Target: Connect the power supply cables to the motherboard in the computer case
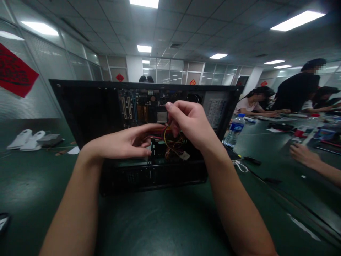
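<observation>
An opened black computer case (149,174) is before me on the table, its inside facing me. The motherboard (144,106) shows at the back, and a power supply with a pale label (214,110) is at the upper right. Multicoloured power cables (173,144) hang in the middle, ending in a white connector (184,155). My left hand (128,142) reaches in from the left, thumb and index finger stretched apart, beside the red wires. My right hand (188,119) is closed above, its curled fingers at the top of the cable bundle; the exact grip is partly hidden.
A water bottle (235,129) stands right of the case, near a white cable (241,166). Another person's hand (303,154) rests on the green table (165,220) at right. White objects (26,139) sit at left. Other people work farther back.
</observation>
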Available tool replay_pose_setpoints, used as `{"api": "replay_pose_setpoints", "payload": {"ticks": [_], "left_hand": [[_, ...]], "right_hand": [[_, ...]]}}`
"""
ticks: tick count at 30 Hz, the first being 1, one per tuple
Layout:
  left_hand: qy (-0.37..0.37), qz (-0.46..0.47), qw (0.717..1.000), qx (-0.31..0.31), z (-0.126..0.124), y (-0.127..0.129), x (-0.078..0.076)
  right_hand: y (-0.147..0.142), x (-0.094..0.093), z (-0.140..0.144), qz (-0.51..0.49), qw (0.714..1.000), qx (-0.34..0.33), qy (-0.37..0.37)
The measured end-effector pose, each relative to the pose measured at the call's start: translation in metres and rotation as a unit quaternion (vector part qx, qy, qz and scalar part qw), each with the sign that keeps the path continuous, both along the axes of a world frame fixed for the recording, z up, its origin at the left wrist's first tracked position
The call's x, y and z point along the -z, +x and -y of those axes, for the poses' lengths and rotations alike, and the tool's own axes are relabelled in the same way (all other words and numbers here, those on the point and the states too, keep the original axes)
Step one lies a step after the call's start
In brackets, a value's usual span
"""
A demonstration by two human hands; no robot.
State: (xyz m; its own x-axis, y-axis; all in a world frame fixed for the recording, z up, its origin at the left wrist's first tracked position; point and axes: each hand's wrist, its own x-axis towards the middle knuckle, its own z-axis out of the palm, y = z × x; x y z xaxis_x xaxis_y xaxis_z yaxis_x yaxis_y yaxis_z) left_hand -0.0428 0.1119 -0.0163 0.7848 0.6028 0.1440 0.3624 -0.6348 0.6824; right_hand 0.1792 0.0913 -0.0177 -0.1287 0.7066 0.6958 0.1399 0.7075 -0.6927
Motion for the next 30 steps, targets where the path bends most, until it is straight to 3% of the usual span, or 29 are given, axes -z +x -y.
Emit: {"api": "replay_pose_setpoints", "payload": {"ticks": [4, 10, 18, 30], "left_hand": [[-0.009, 0.048, 0.999, 0.008, 0.014, -0.001, -0.008], [0.055, 0.065, 0.996, -0.021, 0.012, 0.004, -0.014], [0.125, 0.072, 0.986, -0.088, 0.015, -0.003, -0.023], [0.104, 0.064, 0.982, -0.146, 0.045, -0.004, -0.037]], "right_hand": [[-0.004, -0.003, 0.009, -0.018, 0.998, -0.062, -0.010], [0.001, -0.007, 0.015, -0.001, 0.992, -0.107, -0.061], [0.010, -0.010, 0.020, 0.102, 0.991, -0.083, 0.024], [0.004, -0.010, 0.031, 0.212, 0.968, 0.007, 0.134]]}}
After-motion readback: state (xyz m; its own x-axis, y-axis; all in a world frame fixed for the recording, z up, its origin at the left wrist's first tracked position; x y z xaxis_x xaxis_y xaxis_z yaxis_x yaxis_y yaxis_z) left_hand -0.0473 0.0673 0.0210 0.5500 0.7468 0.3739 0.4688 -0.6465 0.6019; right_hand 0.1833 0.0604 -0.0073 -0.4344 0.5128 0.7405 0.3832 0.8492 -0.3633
